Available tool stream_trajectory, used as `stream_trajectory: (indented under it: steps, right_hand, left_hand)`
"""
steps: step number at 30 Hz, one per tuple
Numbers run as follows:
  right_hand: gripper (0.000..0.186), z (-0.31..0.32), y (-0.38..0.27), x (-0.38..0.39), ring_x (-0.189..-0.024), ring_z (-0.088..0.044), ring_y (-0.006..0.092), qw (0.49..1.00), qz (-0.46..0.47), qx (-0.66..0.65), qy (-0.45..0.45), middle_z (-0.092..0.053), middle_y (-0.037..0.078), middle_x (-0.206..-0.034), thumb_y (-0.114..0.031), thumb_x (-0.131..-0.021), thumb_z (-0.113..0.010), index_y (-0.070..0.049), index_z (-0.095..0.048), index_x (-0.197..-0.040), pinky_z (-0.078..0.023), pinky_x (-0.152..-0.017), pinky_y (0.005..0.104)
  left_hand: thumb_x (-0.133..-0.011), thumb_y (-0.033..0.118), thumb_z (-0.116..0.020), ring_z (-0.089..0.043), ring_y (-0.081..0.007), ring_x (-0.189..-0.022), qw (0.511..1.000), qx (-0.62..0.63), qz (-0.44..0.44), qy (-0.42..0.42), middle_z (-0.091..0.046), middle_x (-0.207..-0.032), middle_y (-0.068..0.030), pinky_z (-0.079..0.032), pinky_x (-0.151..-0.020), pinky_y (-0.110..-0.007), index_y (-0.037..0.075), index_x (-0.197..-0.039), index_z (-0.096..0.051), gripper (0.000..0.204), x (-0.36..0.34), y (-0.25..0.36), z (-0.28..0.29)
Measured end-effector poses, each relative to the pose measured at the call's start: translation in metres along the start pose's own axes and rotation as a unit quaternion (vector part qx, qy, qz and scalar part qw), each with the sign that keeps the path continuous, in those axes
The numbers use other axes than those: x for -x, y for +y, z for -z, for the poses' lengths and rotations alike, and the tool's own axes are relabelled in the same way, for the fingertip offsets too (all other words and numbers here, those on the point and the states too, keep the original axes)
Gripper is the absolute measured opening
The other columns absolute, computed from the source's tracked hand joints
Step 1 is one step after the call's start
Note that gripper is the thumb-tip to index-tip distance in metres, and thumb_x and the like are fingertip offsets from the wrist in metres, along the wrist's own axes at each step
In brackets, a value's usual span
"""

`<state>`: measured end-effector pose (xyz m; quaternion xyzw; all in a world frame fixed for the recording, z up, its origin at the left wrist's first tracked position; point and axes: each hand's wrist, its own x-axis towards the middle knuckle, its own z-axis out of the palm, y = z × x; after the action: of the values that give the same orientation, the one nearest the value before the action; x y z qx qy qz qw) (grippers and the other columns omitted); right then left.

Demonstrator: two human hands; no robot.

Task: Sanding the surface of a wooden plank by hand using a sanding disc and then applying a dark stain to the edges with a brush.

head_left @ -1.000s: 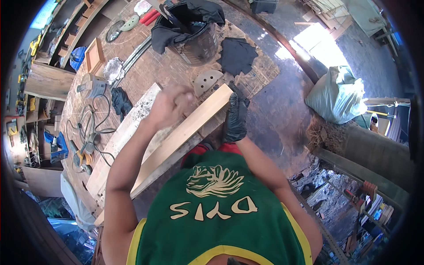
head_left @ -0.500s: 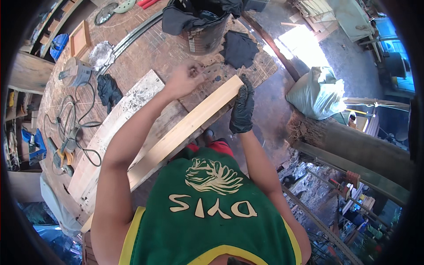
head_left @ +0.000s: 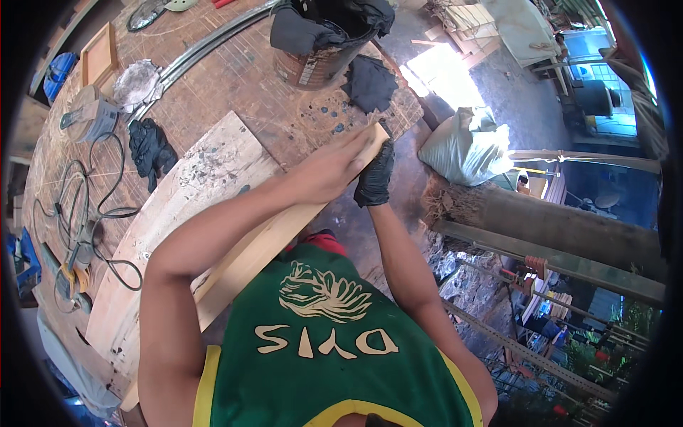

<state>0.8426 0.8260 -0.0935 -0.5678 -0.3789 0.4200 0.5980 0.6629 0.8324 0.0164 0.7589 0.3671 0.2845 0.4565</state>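
A pale wooden plank (head_left: 274,231) runs diagonally from the lower left, in front of my chest, to its far end in the middle of the view. My right hand (head_left: 376,174), in a black glove, is closed around the right side of that far end. My bare left hand (head_left: 331,171) lies across the plank's upper face just short of the end, its fingers stretched toward the tip. The left palm and whatever is under it are hidden. Beyond the plank a wide, whitish, stained board (head_left: 206,167) lies on the worn wooden table (head_left: 220,85).
A bucket (head_left: 313,67) draped with black cloth stands at the table's far side, beside a dark cloth (head_left: 370,84). Leftward lie a black glove (head_left: 151,153), a clear tub (head_left: 92,117) and a corded power tool (head_left: 71,274). A white sack (head_left: 466,146) sits on the right.
My left hand has come down from above the table onto the plank near its far end. My right hand keeps its hold there. The whole view has shifted slightly.
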Motion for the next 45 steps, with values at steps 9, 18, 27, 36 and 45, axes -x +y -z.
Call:
stream_trajectory:
  steps: [9,18,27,36,45]
  right_hand:
    - [0.056,0.012,0.017,-0.014,-0.123,-0.059,0.0199,0.984,-0.111,-0.141,-0.001,-0.054,0.008,-0.145,-0.047,-0.113,-0.033,-0.009,-0.046,-0.151,-0.049,-0.106,0.0363]
    - [0.054,-0.009,0.003,-0.002,-0.128,-0.055,0.0207,0.992,-0.058,-0.102,0.048,-0.055,0.010,-0.144,-0.039,-0.111,-0.034,-0.004,-0.048,-0.150,-0.043,-0.110,0.0378]
    - [0.055,0.000,-0.002,-0.009,-0.119,-0.061,0.0207,0.988,-0.098,-0.120,0.022,-0.059,0.009,-0.135,-0.044,-0.111,-0.036,-0.006,-0.047,-0.150,-0.051,-0.102,0.0384]
    - [0.051,0.004,0.016,-0.016,-0.117,-0.062,0.0214,0.998,0.038,0.014,0.047,-0.062,0.008,-0.128,-0.048,-0.111,-0.040,-0.010,-0.051,-0.143,-0.050,-0.104,0.0411]
    - [0.039,0.031,-0.041,-0.045,-0.125,-0.058,0.0180,0.998,0.018,0.059,0.013,-0.065,0.012,-0.132,-0.019,-0.108,-0.048,-0.001,-0.057,-0.142,-0.045,-0.105,0.0325]
  left_hand:
    - [-0.094,0.002,-0.058,-0.054,-0.0451,-0.132,0.994,-0.103,-0.044,-0.018,-0.043,-0.155,-0.0292,-0.050,-0.107,-0.047,-0.009,-0.145,-0.046,0.054,0.096,-0.002,0.020]
    - [-0.094,0.000,-0.062,-0.055,-0.0421,-0.133,0.986,-0.164,0.042,0.002,-0.049,-0.151,-0.0265,-0.048,-0.111,-0.045,-0.004,-0.144,-0.052,0.051,0.220,0.051,0.055]
    - [-0.100,0.012,-0.055,-0.059,-0.0410,-0.123,0.982,-0.179,-0.054,0.035,-0.054,-0.147,-0.0224,-0.052,-0.100,-0.047,0.001,-0.146,-0.048,0.048,0.085,0.008,0.015]
    - [-0.094,0.005,-0.063,-0.048,-0.0368,-0.143,0.882,-0.286,0.373,-0.034,-0.057,-0.150,-0.0131,-0.031,-0.123,-0.054,0.009,-0.140,-0.062,0.046,0.481,0.112,0.084]
    - [-0.108,0.012,-0.050,-0.058,-0.0293,-0.132,0.767,-0.259,0.394,0.435,-0.060,-0.144,-0.0202,-0.044,-0.110,-0.039,-0.002,-0.142,-0.058,0.038,0.478,0.070,0.094]
